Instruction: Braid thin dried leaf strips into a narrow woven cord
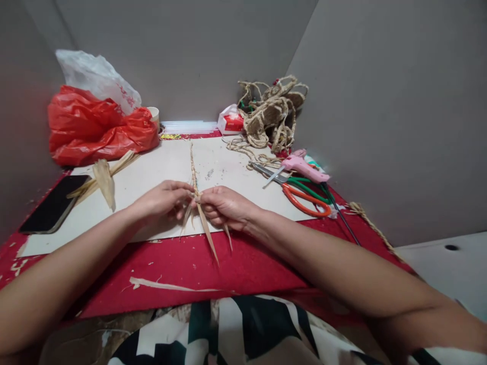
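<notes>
A thin braid (193, 165) of dry, straw-coloured leaf strips lies lengthwise on a white board (160, 162). My left hand (167, 198) pinches the braid's near end from the left. From the right, my right hand (224, 205) grips the same end, its fingers curled and thumb on top. The hands nearly touch. Loose strips (207, 230) hang out below the fingers toward me, the longest reaching past the board's front edge. Part of the braid's working end is hidden by the fingers.
A phone (53, 205) and dry leaf strips (104, 182) lie left, near a red plastic bag (95, 126). Scissors (304, 197), a pink glue gun (302, 166) and coiled woven cord (270, 119) sit right. A loose strip (167, 285) rests on the red cloth (258, 263). Grey walls enclose the table.
</notes>
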Available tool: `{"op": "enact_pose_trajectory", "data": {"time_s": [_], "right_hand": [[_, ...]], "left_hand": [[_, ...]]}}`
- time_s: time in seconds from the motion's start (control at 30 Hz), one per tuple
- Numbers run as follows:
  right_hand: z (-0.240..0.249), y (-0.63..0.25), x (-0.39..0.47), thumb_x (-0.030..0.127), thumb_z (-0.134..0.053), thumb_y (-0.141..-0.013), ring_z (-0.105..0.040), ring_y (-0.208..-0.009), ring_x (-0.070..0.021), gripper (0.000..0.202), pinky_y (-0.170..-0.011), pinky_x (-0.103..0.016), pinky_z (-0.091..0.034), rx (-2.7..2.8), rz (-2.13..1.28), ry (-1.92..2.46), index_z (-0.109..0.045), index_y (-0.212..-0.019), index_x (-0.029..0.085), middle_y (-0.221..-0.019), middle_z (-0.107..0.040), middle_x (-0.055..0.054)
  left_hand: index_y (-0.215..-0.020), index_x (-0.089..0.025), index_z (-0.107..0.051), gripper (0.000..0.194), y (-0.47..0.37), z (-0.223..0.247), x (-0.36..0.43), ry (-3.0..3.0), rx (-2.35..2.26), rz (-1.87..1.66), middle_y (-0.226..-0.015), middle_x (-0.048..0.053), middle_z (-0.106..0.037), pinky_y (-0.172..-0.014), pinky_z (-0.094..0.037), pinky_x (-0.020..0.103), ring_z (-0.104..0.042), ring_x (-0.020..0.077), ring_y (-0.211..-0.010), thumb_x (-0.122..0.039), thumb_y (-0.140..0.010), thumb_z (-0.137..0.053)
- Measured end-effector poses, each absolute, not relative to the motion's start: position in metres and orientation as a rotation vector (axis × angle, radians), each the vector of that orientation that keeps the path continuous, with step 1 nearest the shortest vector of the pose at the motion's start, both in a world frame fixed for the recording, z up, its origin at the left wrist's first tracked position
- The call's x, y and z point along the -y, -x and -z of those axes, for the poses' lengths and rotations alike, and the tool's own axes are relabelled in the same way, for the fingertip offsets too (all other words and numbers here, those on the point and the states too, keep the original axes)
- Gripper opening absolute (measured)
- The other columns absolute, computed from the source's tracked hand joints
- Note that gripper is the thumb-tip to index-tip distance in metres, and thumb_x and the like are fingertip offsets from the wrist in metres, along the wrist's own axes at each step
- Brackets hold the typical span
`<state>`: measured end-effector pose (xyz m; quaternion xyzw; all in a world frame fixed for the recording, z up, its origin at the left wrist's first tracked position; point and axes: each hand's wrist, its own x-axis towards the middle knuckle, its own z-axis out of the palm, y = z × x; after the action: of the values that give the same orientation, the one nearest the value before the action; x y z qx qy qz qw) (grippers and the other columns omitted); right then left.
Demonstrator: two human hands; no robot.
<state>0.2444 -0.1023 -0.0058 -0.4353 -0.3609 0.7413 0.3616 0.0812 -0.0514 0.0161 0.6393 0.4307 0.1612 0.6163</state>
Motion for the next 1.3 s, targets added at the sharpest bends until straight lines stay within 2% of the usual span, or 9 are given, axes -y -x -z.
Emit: {"op": "enact_pose_trajectory", "data": {"time_s": [0.1,0.2,0.33,0.47,0.6,0.7,0.87,1.17,1.3], "right_hand": [[0.006,-0.246,0.101,0.016,-0.051,-0.082,-0.012,-0.033,-0.002,0.013,-0.032,-0.013,-0.011,0.97,-1.932,1.137,-0.055,-0.07,0.013,-0.041,-0.026,0.012],[0.003,-0.249,0.1,0.017,-0.052,-0.081,-0.012,-0.033,-0.0018,0.011,-0.032,-0.013,-0.01,1.012,-1.969,1.14,-0.055,-0.071,0.013,-0.042,-0.026,0.012],[0.004,-0.256,0.096,0.02,-0.051,-0.083,-0.014,-0.033,-0.0034,0.013,-0.033,-0.015,-0.012,1.206,-1.916,1.172,-0.056,-0.074,0.013,-0.041,-0.028,0.012],[0.011,-0.262,0.091,0.024,-0.054,-0.084,-0.027,-0.038,-0.005,0.018,-0.039,-0.018,-0.021,1.604,-1.627,1.195,-0.062,-0.074,0.011,-0.044,-0.04,0.007],[0.012,-0.261,0.093,0.029,-0.052,-0.086,-0.044,-0.057,-0.0077,0.025,-0.056,-0.02,-0.034,1.874,-1.296,1.266,-0.065,-0.077,0.01,-0.065,-0.057,0.0],[0.007,-0.257,0.098,0.023,-0.048,-0.087,-0.045,-0.061,-0.0092,0.024,-0.058,-0.021,-0.033,2.009,-1.028,1.405,-0.066,-0.079,0.009,-0.066,-0.057,-0.001],[-0.005,-0.26,0.101,0.022,-0.048,-0.087,-0.042,-0.058,-0.0093,0.026,-0.056,-0.022,-0.028,2.168,-0.739,1.497,-0.065,-0.072,0.01,-0.061,-0.054,-0.001],[-0.014,-0.247,0.116,0.016,-0.044,-0.085,-0.043,-0.05,-0.0084,0.028,-0.053,-0.021,-0.031,2.112,-0.839,1.541,-0.054,-0.059,0.013,-0.052,-0.05,0.0],[-0.011,-0.24,0.125,0.018,-0.037,-0.086,-0.05,-0.041,-0.0098,0.027,-0.048,-0.021,-0.036,1.911,-1.24,1.507,-0.048,-0.062,0.016,-0.047,-0.053,-0.001]], "left_hand": [[-0.07,-0.016,-0.055,0.015,-0.084,-0.013,0.06,-1.391,-0.888,-0.278,-0.053,-0.003,-0.046,-0.038,-0.023,0.019,-0.029,0.0042,-0.037,-0.024,-0.082,-0.05],[-0.07,-0.015,-0.057,0.016,-0.083,-0.016,0.061,-1.464,-0.918,-0.275,-0.049,-0.006,-0.037,-0.04,-0.02,0.019,-0.025,0.0046,-0.039,-0.026,-0.082,-0.053],[-0.076,-0.014,-0.062,0.018,-0.077,-0.019,0.057,-1.615,-0.894,-0.255,-0.051,-0.005,-0.041,-0.041,-0.025,0.02,-0.031,0.0061,-0.042,-0.029,-0.083,-0.054],[-0.081,-0.014,-0.064,0.019,-0.076,-0.018,0.055,-1.705,-0.901,-0.216,-0.061,-0.001,-0.052,-0.041,-0.027,0.021,-0.037,0.0067,-0.043,-0.028,-0.084,-0.052],[-0.074,-0.016,-0.06,0.02,-0.079,-0.016,0.057,-1.643,-0.948,-0.206,-0.05,-0.005,-0.037,-0.037,-0.02,0.022,-0.028,0.0069,-0.038,-0.03,-0.084,-0.051],[-0.067,-0.017,-0.055,0.026,-0.082,-0.013,0.059,-1.608,-0.949,-0.24,-0.047,-0.005,-0.034,-0.038,-0.019,0.022,-0.027,0.0064,-0.038,-0.035,-0.085,-0.052],[-0.068,-0.015,-0.057,0.022,-0.086,-0.006,0.06,-1.582,-0.982,-0.309,-0.046,-0.005,-0.035,-0.038,-0.017,0.022,-0.025,0.0054,-0.037,-0.029,-0.085,-0.052],[-0.061,-0.016,-0.051,0.024,-0.091,0.0,0.068,-1.546,-0.999,-0.455,-0.042,-0.007,-0.035,-0.039,-0.014,0.023,-0.024,0.0049,-0.036,-0.027,-0.083,-0.052],[-0.061,-0.015,-0.052,0.024,-0.093,0.003,0.072,-1.557,-0.964,-0.53,-0.046,-0.006,-0.042,-0.041,-0.018,0.021,-0.029,0.0046,-0.04,-0.028,-0.081,-0.054]]}}
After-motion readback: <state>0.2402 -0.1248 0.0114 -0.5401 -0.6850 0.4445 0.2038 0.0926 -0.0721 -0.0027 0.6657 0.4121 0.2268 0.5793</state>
